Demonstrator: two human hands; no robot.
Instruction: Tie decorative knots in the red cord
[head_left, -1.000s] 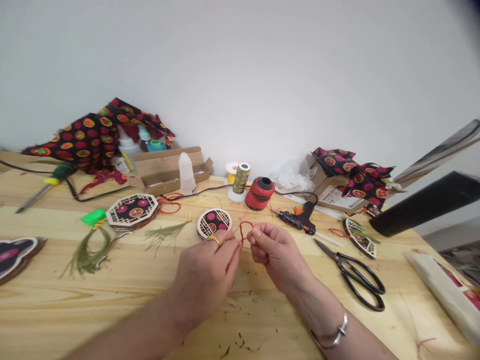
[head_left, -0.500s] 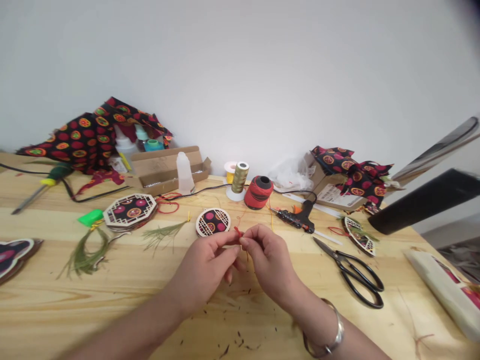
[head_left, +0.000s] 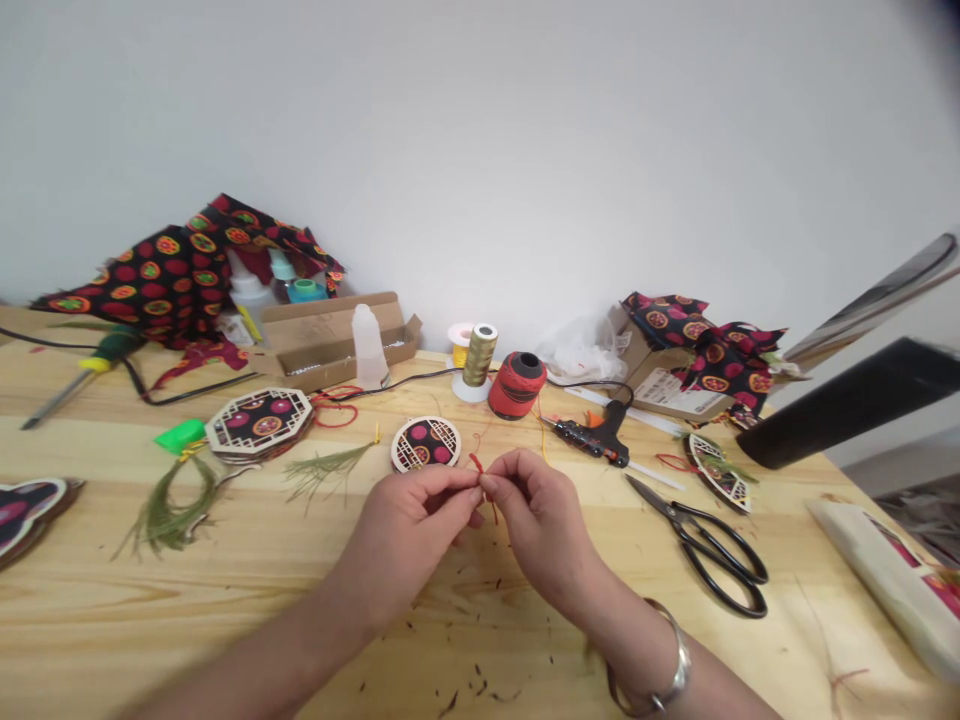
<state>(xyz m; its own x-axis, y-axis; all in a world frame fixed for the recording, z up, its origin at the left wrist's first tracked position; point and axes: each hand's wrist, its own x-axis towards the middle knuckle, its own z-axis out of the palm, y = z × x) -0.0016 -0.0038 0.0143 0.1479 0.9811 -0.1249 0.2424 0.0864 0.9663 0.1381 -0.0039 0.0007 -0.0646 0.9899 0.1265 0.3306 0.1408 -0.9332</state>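
A short red cord (head_left: 476,462) is pinched between my two hands at the middle of the table, one end poking up above the fingertips and another bit hanging below. My left hand (head_left: 420,515) grips it between thumb and forefinger. Fingertips almost touching the left's, my right hand (head_left: 536,505) also pinches the cord. Just beyond my left hand lies a round wooden-framed ornament (head_left: 426,444) with patterned cloth inside. Behind my right hand stands a spool of red thread (head_left: 517,385), with a gold thread spool (head_left: 480,356) beside it.
Black-handled scissors (head_left: 701,545) and a glue gun (head_left: 596,437) lie to the right. On the left are an octagonal ornament (head_left: 260,423), green tassels (head_left: 176,500) and a screwdriver (head_left: 82,375). A cardboard box (head_left: 330,345) and a white bottle (head_left: 369,348) stand near the wall.
My left fingers have drawn closer together on the cord. More of the red cord shows above and below the fingertips. The things on the table have stayed put.
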